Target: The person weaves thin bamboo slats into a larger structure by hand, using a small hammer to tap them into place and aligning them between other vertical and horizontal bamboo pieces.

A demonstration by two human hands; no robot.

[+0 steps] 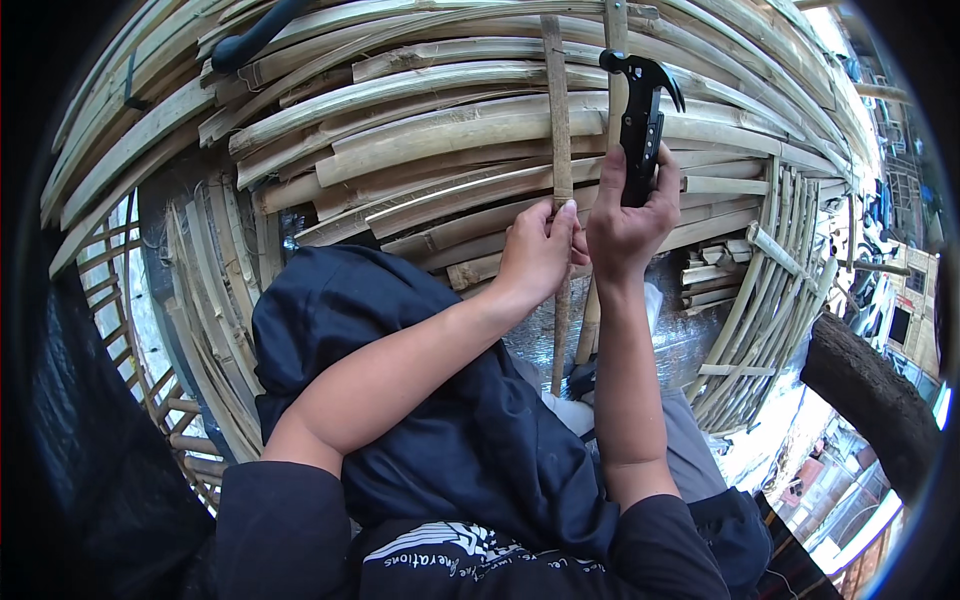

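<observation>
My right hand is raised, its fingers closed round the folded handle of a black hammer multi-tool. The tool stands upright, with its hammer face to the left and its curved claw to the right. Close beside it, my left hand is closed at a narrow upright bamboo strip, its thumb tip lying over the strip. Whether these fingers also pinch something small is hidden. Behind the multi-tool runs a second, paler upright strip. Both strips cross in front of stacked split-bamboo lengths.
Dark blue cloth covers my lap. More bamboo slats stand at left, and a bamboo lattice is at right. A curved dark handle juts in at the upper left. A thick log slants at far right.
</observation>
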